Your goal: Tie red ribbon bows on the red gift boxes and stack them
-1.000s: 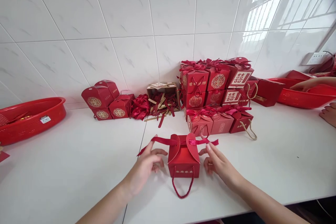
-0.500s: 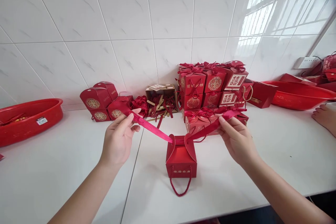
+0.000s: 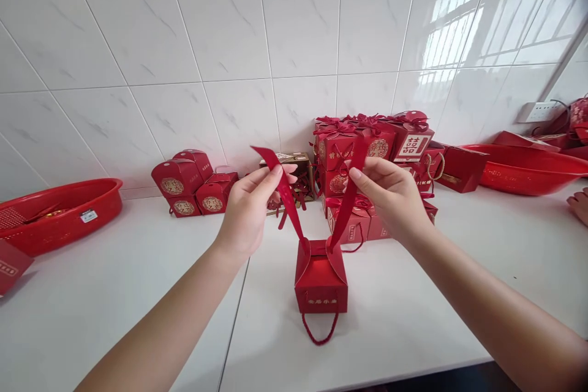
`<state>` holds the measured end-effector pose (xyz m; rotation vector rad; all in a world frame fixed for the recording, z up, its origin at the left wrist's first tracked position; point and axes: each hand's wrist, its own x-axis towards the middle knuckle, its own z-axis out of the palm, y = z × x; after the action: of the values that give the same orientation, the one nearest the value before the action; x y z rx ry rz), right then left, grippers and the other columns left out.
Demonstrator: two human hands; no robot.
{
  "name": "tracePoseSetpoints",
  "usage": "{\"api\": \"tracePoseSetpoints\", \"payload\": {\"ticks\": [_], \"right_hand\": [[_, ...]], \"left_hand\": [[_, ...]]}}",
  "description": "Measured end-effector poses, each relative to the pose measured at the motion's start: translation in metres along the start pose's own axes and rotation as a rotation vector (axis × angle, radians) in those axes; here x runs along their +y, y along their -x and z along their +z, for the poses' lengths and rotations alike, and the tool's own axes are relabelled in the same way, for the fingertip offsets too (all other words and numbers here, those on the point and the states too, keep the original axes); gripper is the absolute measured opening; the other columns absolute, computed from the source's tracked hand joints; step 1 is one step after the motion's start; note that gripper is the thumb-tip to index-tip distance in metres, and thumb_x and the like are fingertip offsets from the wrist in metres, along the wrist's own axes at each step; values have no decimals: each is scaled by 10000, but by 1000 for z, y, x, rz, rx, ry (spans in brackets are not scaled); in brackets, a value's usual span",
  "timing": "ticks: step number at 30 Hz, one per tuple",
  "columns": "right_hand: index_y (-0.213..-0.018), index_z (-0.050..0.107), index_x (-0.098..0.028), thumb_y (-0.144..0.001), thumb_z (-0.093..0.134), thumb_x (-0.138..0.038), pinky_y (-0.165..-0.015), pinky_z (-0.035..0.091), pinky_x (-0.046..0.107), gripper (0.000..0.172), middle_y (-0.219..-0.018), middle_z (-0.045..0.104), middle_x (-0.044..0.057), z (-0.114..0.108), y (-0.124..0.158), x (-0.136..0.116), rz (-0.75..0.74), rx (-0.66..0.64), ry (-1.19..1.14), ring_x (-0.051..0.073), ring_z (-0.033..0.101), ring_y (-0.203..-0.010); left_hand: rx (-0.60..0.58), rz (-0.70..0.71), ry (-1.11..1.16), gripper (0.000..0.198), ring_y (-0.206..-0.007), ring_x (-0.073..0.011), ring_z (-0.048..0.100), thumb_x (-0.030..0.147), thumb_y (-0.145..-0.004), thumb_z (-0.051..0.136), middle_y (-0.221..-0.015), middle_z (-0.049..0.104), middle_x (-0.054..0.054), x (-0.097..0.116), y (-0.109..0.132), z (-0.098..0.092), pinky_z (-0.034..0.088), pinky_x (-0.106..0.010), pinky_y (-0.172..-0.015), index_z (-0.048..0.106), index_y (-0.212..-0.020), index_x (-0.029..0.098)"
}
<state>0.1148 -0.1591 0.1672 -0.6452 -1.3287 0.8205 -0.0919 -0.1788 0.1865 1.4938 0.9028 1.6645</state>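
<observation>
In front of me a small red gift box [image 3: 321, 285] stands upright on the white table, its top flaps folded in and a twisted cord handle [image 3: 320, 342] hanging down its front. A red ribbon [image 3: 344, 214] comes out of both sides of the box top. My left hand [image 3: 250, 205] pinches one ribbon end between thumb and fingers, with a loose tip sticking out to the upper left. The other end is pinched in my right hand [image 3: 390, 193], above and right of the box. Both ribbon lengths rise steeply from the flaps.
Stacked red boxes with bows [image 3: 337, 150] stand behind my right hand. More boxes [image 3: 181, 177] sit back left, near a carton of ribbon pieces [image 3: 301, 165]. Red plastic baskets [image 3: 105, 208] [image 3: 528, 171] flank the table. Another person's hand [image 3: 579, 203] shows at the right edge.
Both hands have moved inward and slightly up, so the ribbon ends went from spread wide to nearly upright. A red box has come into view at the left edge.
</observation>
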Motion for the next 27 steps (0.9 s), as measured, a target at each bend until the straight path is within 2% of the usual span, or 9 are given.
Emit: {"api": "tracePoseSetpoints", "payload": {"ticks": [2,5,9,14,20,23,27], "right_hand": [[-808,660,-206,-736,743,-410,-637,479,246,232,-741,619,-21,6,-3,-2,36,-10,-83,115,574,-673],[-792,648,-208,-746,729,-418,-691,507,264,229,-748,628,-18,13,-5,-5,81,-56,-166,129,618,-712],[-794,604,-202,-738,731,-420,-691,537,292,259,-714,647,-9,16,-6,-11,134,-72,-228,162,660,-737],[-802,593,-201,-751,721,-398,-679,539,294,241,-717,657,-9,16,-6,-15,122,-72,-235,164,669,-728],[-802,597,-215,-777,708,-386,-642,525,278,206,-763,670,-5,13,-7,-15,89,-91,-243,168,677,-763],[-776,594,-207,-757,724,-378,-622,521,269,216,-706,639,-20,15,-9,-15,105,-98,-247,142,655,-676],[-804,631,-179,-741,730,-334,-493,442,204,194,-609,598,-36,18,-10,-16,150,-168,-122,70,522,-492]], "left_hand": [[-14,-27,19,237,-801,-170,589,412,-810,653,-810,688,-38,1,-2,5,437,-271,-703,748,-829,196],[-56,-35,37,265,-807,-176,601,427,-822,634,-756,671,-36,2,-4,9,450,-277,-738,747,-810,187],[-114,-29,21,284,-839,-183,611,439,-844,611,-745,673,-36,2,-2,11,454,-285,-792,746,-838,189],[-128,-27,-16,289,-914,-205,624,446,-852,605,-811,705,-46,-2,0,10,449,-304,-857,748,-848,195],[-146,-18,-23,286,-914,-207,645,432,-860,603,-856,719,-55,-4,2,9,457,-312,-881,745,-851,183],[-158,-11,-9,285,-871,-210,658,440,-857,602,-793,710,-47,1,2,9,474,-318,-848,731,-840,186],[-249,-38,-111,305,-656,-174,627,452,-873,567,-610,635,-13,9,3,11,489,-303,-698,696,-767,196]]}}
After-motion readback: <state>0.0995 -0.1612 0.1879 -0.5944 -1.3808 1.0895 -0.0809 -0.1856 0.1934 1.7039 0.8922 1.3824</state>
